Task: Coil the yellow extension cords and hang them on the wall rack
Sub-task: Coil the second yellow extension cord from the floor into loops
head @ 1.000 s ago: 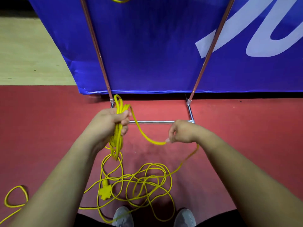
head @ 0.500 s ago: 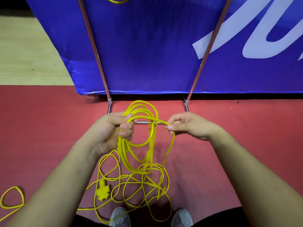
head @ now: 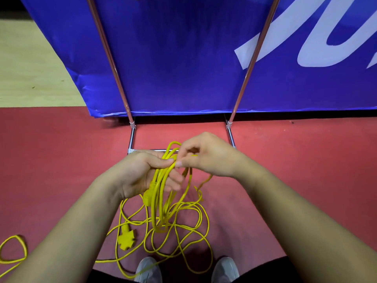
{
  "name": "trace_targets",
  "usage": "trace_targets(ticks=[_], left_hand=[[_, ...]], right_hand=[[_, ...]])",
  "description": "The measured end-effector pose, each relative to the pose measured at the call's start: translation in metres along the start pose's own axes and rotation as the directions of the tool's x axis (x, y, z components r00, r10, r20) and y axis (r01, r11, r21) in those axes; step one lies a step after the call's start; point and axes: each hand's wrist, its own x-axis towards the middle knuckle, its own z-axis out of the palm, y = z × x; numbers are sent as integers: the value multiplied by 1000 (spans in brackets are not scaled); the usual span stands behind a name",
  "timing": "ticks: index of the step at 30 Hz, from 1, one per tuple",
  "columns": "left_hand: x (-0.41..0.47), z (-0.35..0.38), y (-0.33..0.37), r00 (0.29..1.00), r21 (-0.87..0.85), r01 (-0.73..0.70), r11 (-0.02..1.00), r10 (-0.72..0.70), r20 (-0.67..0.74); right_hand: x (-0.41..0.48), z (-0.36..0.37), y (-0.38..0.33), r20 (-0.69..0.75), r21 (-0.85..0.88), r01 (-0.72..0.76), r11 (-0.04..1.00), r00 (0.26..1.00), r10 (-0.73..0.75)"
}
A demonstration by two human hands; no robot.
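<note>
Holding several loops of the yellow extension cord in one bundle, the left hand has its fingers curled round the strands, palm turned up, above the middle of the red floor. The right hand is just beside it and touches it at the fingertips. Its thumb and forefinger pinch one strand narrowly at the top of the bundle, and its other fingers are bent loosely above. The gathered loops hang down from the left hand, and a thick yellow plug hangs with them just under the left palm. The rest of the same cord lies below the hands in loose, crossing rings near the bottom edge of the floor. A yellow socket block lies flat at the left side of these rings. Two grey shoes stand at the bottom edge, and a strand passes over the one on the person's left. A second yellow cord makes a small loop near the bottom left corner, well apart from the first. Behind the hands a metal frame stands on the floor, with a low chrome bar and two slanted copper-coloured poles. A blue banner with white lettering stands behind the poles. At the upper left a pale floor meets the red one.
</note>
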Motion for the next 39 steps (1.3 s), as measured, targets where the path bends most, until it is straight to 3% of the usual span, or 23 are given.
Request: trace_targets(ticks=[3, 9, 11, 13, 15, 17, 19, 23, 29, 34, 39], left_hand=[[-2, -7, 3, 997, -28, -81, 996, 80, -23], [-8, -26, 9, 978, -214, -204, 955, 190, -86], [-10, -30, 9, 978, -193, -193, 962, 174, -114], [-11, -31, 8, 987, -106, -134, 985, 123, -99], [-13, -31, 6, 999, -30, -30, 999, 29, -39], [-14, -27, 6, 1000, -22, 26, 999, -26, 3], [-13, -24, 6, 1000, -57, 20, 998, -20, 0], [-10, -21, 7, 1000, -80, 17, 997, -19, -19], [-5, -18, 2, 999, -19, 35, 999, -35, 19], [-4, -14, -3, 994, 23, -12, 1000, 10, 105], [-4, -6, -2, 998, -4, -45, 999, 45, 39]], right_hand=[[1, 8, 2, -25, 26, -21, 999, 999, 22], [-6, -5, 84, 216, -9, -255, 967, 944, 251], [-12, -5, 107, 206, 132, -325, 936, 933, 295], [-13, -4, 119, 142, 402, -367, 839, 930, 339], [-9, -5, 120, 40, 574, -330, 750, 926, 376], [-3, -7, 114, -58, 627, -261, 734, 924, 378], [0, -12, 107, -116, 578, -230, 783, 926, 358], [3, -19, 71, -125, 244, -195, 950, 965, 230], [3, -4, 0, -25, -42, -5, 999, 1000, 4], [-5, 16, -19, 89, 19, 14, 1000, 996, -16], [-4, 1, 5, 112, 79, -77, 994, 991, 68]])
